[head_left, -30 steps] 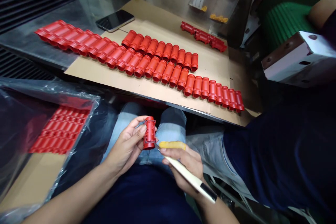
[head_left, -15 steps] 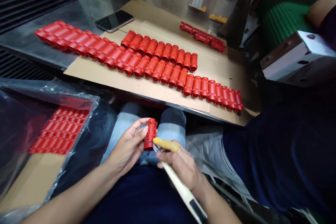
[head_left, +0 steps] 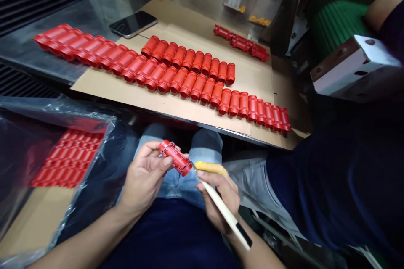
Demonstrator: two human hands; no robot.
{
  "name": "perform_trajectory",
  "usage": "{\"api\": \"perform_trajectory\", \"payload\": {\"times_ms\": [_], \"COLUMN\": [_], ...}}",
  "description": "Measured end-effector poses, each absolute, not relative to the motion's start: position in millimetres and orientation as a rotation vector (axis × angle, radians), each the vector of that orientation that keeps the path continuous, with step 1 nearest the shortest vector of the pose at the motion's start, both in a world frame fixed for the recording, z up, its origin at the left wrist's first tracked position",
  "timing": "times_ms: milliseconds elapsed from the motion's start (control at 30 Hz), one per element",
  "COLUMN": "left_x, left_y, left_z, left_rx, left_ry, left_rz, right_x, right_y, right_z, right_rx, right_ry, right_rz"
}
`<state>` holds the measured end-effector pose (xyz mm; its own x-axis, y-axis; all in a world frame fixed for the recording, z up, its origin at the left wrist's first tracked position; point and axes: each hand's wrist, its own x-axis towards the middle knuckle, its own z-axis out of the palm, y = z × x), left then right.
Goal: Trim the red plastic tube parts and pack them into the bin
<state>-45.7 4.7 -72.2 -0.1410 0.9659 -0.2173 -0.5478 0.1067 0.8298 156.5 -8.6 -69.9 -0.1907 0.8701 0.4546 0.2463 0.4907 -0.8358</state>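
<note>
Grip: your left hand (head_left: 143,176) holds a red tubular part (head_left: 175,157) between thumb and fingers; your right hand (head_left: 221,191) is closed around a slim cream-handled knife (head_left: 221,204).

Red tubular part: above your lap, tilted, its upper end toward your left and its lower end toward the right hand. Raised frame-like lines run along the side that faces you.

Knife: the handle slants down to the right, with a black band near its end. The small blade is at the part's lower end; whether it touches is too small to tell.

Yellow finger cover (head_left: 210,168): on your right index finger, lying above the handle.

Tabletop (head_left: 41,67): dark metal, partly covered by flat cardboard (head_left: 139,98).

Red rows: a long row (head_left: 167,79) of similar parts slants down from left to right, side by side; a shorter row (head_left: 189,59) lies just behind its middle.

Far side of the cardboard: three dark red pieces (head_left: 240,43) lie end to end, toward the right.

Phone (head_left: 133,24): flat, screen up, behind the left part of the long row.

Box on your left: an open box (head_left: 109,128) with clear plastic, holding many red parts (head_left: 71,157) in rows.

Right side: another person (head_left: 341,168) in dark blue, close beside you.
</note>
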Motion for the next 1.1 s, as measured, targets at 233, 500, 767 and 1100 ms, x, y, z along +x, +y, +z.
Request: {"api": "perform_trajectory", "payload": {"times_ms": [233,500,767,1100], "left_x": [-44.6,-45.4,-46.0,-49.5], "left_y": [0.7,-0.2,0.0,-0.3], "left_z": [-67.6,-68.3,-68.3,-72.1], "left_rx": [0.654,0.653,0.637,0.659], "left_ry": [1.077,1.078,1.044,1.122], "left_rz": [1.479,1.469,1.501,1.424], "right_x": [150.1,150.8,151.7,166.3], "right_y": [-4.5,-5.7,-13.6,3.1], "right_z": [-70.7,-68.9,-68.8,-64.4], "right_rx": [-0.886,-0.880,-0.980,-0.849], "right_ry": [-1.740,-1.747,-1.719,-2.006], "right_rz": [0.679,0.704,0.729,0.681]}}
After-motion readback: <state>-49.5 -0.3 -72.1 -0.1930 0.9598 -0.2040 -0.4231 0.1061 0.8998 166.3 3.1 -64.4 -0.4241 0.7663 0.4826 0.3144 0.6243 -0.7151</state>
